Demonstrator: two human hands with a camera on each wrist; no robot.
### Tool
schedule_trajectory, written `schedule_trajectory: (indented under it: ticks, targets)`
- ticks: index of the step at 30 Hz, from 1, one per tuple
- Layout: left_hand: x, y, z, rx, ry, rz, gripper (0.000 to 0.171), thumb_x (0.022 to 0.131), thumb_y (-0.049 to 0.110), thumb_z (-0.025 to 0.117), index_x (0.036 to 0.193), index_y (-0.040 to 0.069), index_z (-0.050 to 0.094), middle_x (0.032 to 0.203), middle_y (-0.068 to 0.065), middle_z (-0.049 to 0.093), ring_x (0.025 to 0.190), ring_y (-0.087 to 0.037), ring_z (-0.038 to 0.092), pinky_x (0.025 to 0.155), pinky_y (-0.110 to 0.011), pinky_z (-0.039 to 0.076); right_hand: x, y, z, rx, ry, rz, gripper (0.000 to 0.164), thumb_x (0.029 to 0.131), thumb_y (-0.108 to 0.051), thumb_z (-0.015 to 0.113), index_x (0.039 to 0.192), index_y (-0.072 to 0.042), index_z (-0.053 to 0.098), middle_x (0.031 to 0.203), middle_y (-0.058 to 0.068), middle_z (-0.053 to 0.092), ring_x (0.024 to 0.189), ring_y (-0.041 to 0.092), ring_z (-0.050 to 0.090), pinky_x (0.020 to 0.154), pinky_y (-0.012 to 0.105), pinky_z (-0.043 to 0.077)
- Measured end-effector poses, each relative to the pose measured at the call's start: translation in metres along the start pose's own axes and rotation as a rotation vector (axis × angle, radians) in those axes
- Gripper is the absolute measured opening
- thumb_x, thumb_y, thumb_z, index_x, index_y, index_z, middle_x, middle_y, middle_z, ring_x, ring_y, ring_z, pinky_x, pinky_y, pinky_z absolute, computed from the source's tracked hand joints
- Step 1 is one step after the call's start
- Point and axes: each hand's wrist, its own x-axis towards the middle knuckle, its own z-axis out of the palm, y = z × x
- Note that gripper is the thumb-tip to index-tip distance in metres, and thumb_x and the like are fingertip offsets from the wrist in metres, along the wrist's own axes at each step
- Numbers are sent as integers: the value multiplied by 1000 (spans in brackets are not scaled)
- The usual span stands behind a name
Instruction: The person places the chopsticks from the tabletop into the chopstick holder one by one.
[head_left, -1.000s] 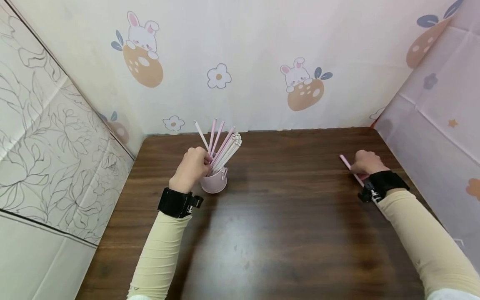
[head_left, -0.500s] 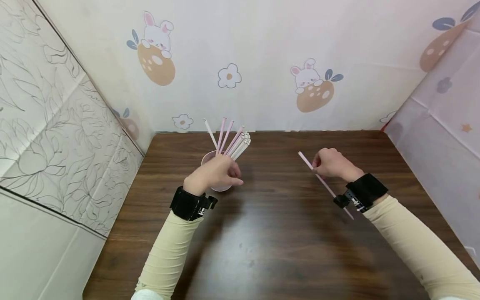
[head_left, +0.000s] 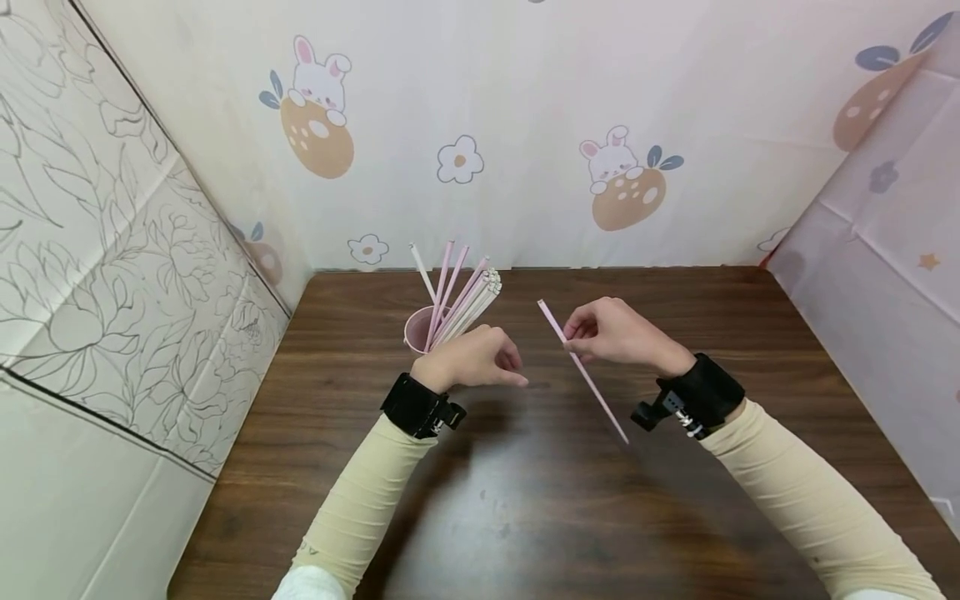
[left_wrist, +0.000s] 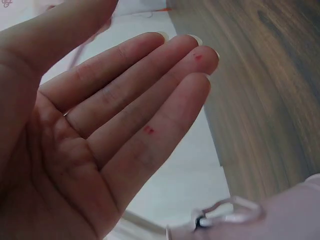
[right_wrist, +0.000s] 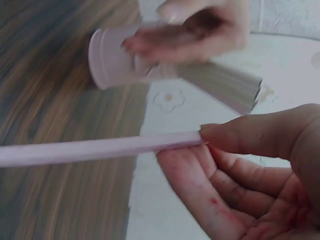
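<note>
My right hand (head_left: 618, 333) pinches a slim pink straw (head_left: 592, 387) between thumb and fingers, over the table right of centre. Slanted, the straw runs down toward the front right; the right wrist view shows the thumb on the straw (right_wrist: 90, 151). Nothing is in my left hand (head_left: 476, 358), whose fingers lie loosely bent and, in the left wrist view, extended with the palm (left_wrist: 65, 165) facing the camera. A small pink bucket (head_left: 417, 329), partly hidden behind that hand, holds white straws (head_left: 474, 308) and several pink straws (head_left: 452, 279).
Dark wooden table (head_left: 480, 533) lies under both hands. A light cloth with rabbit prints (head_left: 525, 192) hangs along the back edge, another cloth (head_left: 877, 242) at the right. Flower-patterned panels (head_left: 135, 242) stand at the left.
My right hand has carried the pink straw leftward from the table's right side. My left hand has left the straws in the bucket and shifted right, its fingers loosening.
</note>
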Motion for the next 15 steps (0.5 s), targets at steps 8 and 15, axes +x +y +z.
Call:
schedule_trajectory:
  ticks: [8, 15]
  targets:
    - [7, 11, -2, -71, 0, 93, 28, 93, 34, 78, 106, 9, 79, 98, 0, 81, 89, -4, 74, 82, -19, 58, -1, -22, 8, 62, 54, -140, 6, 91, -8, 77, 95, -10, 73, 85, 3, 75, 76, 14, 70, 67, 23, 56]
    - [9, 17, -5, -142, -4, 118, 21, 92, 31, 79, 103, 13, 80, 92, 5, 80, 84, 0, 73, 78, -18, 58, -8, -36, 10, 141, 123, -228, 10, 90, -6, 78, 96, -10, 71, 90, 3, 74, 83, 11, 73, 78, 24, 61]
